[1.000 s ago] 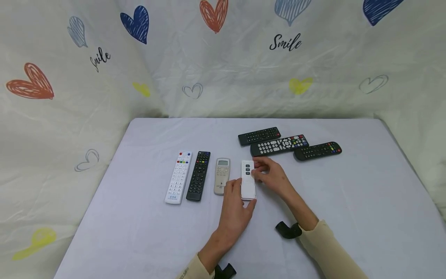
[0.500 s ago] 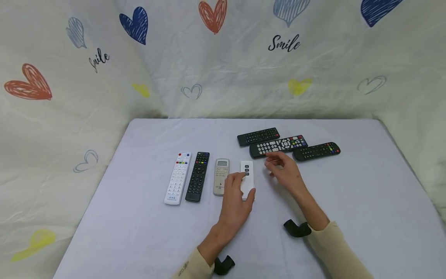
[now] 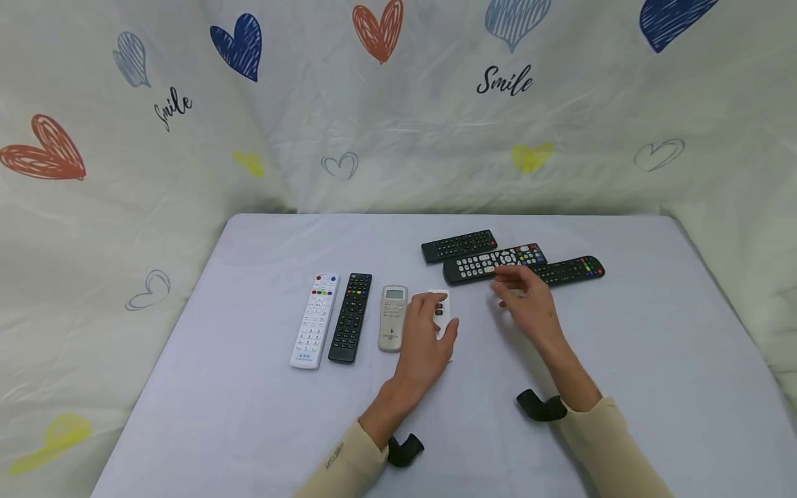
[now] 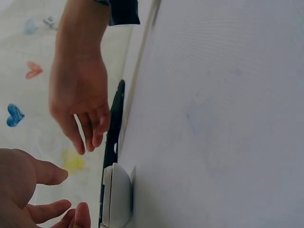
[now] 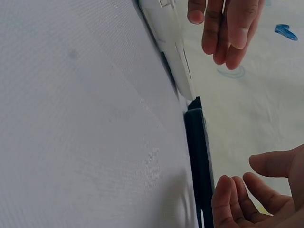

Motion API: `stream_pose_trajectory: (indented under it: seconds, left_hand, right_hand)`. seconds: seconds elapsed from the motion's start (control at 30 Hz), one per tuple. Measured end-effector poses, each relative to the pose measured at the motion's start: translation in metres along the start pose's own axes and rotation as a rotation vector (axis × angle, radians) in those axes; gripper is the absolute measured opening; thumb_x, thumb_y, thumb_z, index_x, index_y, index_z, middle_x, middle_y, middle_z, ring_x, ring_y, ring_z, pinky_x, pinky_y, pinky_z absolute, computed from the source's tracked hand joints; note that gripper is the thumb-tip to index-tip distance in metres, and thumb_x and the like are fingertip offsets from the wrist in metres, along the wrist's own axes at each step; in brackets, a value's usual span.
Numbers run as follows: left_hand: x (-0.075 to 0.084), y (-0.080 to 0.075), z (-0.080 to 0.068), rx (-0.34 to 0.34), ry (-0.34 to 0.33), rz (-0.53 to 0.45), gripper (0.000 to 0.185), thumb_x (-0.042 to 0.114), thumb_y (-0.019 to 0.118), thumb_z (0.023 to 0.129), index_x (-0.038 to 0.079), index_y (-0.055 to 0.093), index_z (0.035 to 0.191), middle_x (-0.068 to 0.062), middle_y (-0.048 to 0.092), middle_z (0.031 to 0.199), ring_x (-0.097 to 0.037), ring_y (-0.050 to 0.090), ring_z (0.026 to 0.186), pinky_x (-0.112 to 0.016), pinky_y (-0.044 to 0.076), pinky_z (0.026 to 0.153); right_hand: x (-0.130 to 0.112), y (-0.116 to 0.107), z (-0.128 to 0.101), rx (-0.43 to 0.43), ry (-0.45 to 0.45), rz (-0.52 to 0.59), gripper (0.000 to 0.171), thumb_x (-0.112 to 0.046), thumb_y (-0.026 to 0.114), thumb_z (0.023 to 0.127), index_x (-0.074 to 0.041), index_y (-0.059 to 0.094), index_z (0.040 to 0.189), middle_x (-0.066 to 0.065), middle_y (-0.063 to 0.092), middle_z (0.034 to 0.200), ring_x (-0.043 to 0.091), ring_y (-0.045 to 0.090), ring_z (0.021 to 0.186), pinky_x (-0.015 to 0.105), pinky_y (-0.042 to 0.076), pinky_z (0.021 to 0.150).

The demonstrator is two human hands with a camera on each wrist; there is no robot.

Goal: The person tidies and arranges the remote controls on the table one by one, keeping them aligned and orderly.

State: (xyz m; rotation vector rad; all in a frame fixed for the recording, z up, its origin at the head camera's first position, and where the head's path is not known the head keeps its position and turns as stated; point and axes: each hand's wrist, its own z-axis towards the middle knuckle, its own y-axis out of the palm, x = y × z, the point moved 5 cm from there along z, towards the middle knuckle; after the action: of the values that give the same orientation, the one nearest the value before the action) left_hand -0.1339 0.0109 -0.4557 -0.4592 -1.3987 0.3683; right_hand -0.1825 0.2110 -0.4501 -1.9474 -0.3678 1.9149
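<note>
Hovering just above the small white remote [image 3: 445,317], your left hand [image 3: 418,339] has a wide, bare grip; your right hand [image 3: 532,304], fingers loosely bent, holds nothing near 3 black remotes [image 3: 470,266]. The small white remote lies on the table [image 3: 249,415], beside the beige one [image 3: 392,325].

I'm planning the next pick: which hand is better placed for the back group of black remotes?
Probably the right hand: it holds nothing and is close to the middle black remote, while the left hand is farther off, by the small white remote.
</note>
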Motion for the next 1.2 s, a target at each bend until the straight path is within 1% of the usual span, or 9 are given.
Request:
stream_pose_trajectory:
  seconds: [0.2, 0.33, 0.47, 0.63, 0.77, 0.87, 0.93, 1.1, 1.2]
  left_hand:
    - [-0.002, 0.002, 0.013, -0.003, -0.016, 0.001, 0.047, 0.014, 0.069, 0.100, 0.003, 0.056, 0.144, -0.013, 0.053, 0.140, -0.025, 0.061, 0.101, -0.020, 0.053, 0.081]
    - [-0.002, 0.003, 0.021, 0.000, -0.016, 0.001, 0.048, 0.014, 0.069, 0.100, 0.002, 0.055, 0.145, -0.014, 0.053, 0.140, -0.024, 0.061, 0.106, -0.021, 0.055, 0.084]
    - [-0.004, 0.004, 0.027, -0.001, -0.044, -0.016, 0.049, 0.015, 0.069, 0.100, 0.003, 0.055, 0.145, -0.015, 0.054, 0.140, -0.020, 0.062, 0.101, -0.021, 0.056, 0.082]
    - [-0.005, 0.005, 0.033, -0.011, -0.072, -0.033, 0.050, 0.016, 0.069, 0.101, 0.004, 0.054, 0.147, -0.013, 0.053, 0.141, -0.013, 0.060, 0.088, -0.019, 0.055, 0.077]
    - [-0.003, 0.005, 0.037, -0.011, -0.072, -0.017, 0.050, 0.015, 0.068, 0.101, 0.004, 0.054, 0.148, -0.013, 0.053, 0.143, -0.016, 0.063, 0.091, -0.020, 0.055, 0.080]
    - [-0.003, 0.005, 0.040, -0.008, -0.079, -0.002, 0.051, 0.016, 0.068, 0.101, 0.004, 0.053, 0.148, -0.014, 0.053, 0.143, -0.019, 0.066, 0.094, -0.021, 0.056, 0.082]
    - [-0.003, 0.005, 0.043, -0.006, -0.084, -0.001, 0.051, 0.016, 0.068, 0.101, 0.004, 0.053, 0.148, -0.015, 0.053, 0.143, -0.020, 0.066, 0.095, -0.022, 0.057, 0.082]
    - [-0.004, 0.005, 0.050, 0.013, -0.084, -0.014, 0.051, 0.014, 0.069, 0.100, 0.002, 0.053, 0.147, -0.017, 0.053, 0.142, -0.023, 0.068, 0.097, -0.022, 0.058, 0.083]
    - [-0.005, 0.005, 0.053, 0.015, -0.083, -0.028, 0.052, 0.013, 0.068, 0.100, 0.001, 0.052, 0.148, -0.018, 0.052, 0.142, -0.025, 0.068, 0.099, -0.022, 0.058, 0.083]
  right_hand:
    - [0.004, -0.006, 0.003, 0.040, 0.012, -0.043, 0.034, -0.013, 0.066, 0.102, -0.002, 0.062, 0.135, 0.019, 0.068, 0.126, -0.003, 0.057, 0.094, 0.011, 0.055, 0.072]
    - [0.005, -0.009, 0.004, 0.063, 0.031, -0.088, 0.035, -0.015, 0.065, 0.103, -0.003, 0.061, 0.136, 0.018, 0.067, 0.129, 0.008, 0.060, 0.100, 0.011, 0.054, 0.071]
    - [0.006, -0.013, 0.006, 0.085, 0.042, -0.126, 0.037, -0.016, 0.066, 0.102, -0.003, 0.061, 0.137, 0.018, 0.061, 0.136, 0.022, 0.060, 0.111, 0.019, 0.048, 0.082]
    - [0.007, -0.016, 0.008, 0.079, 0.048, -0.140, 0.040, -0.017, 0.066, 0.102, -0.002, 0.060, 0.138, 0.020, 0.054, 0.142, 0.032, 0.059, 0.119, 0.031, 0.043, 0.088]
    - [0.008, -0.019, 0.011, 0.085, 0.055, -0.140, 0.043, -0.019, 0.066, 0.102, -0.001, 0.059, 0.140, 0.022, 0.053, 0.145, 0.034, 0.060, 0.120, 0.028, 0.044, 0.085]
    - [0.008, -0.022, 0.012, 0.093, 0.063, -0.130, 0.044, -0.019, 0.066, 0.102, -0.002, 0.058, 0.141, 0.021, 0.052, 0.146, 0.031, 0.062, 0.116, 0.019, 0.046, 0.077]
    - [0.009, -0.024, 0.013, 0.097, 0.073, -0.131, 0.044, -0.020, 0.066, 0.102, -0.003, 0.058, 0.142, 0.021, 0.052, 0.146, 0.024, 0.062, 0.110, 0.015, 0.047, 0.071]
    - [0.012, -0.026, 0.015, 0.095, 0.097, -0.122, 0.047, -0.022, 0.066, 0.102, -0.005, 0.056, 0.145, 0.021, 0.049, 0.147, 0.003, 0.059, 0.089, 0.014, 0.049, 0.066]
    - [0.014, -0.026, 0.017, 0.089, 0.106, -0.119, 0.049, -0.022, 0.066, 0.102, -0.005, 0.055, 0.146, 0.021, 0.049, 0.147, 0.000, 0.058, 0.084, 0.015, 0.051, 0.065]
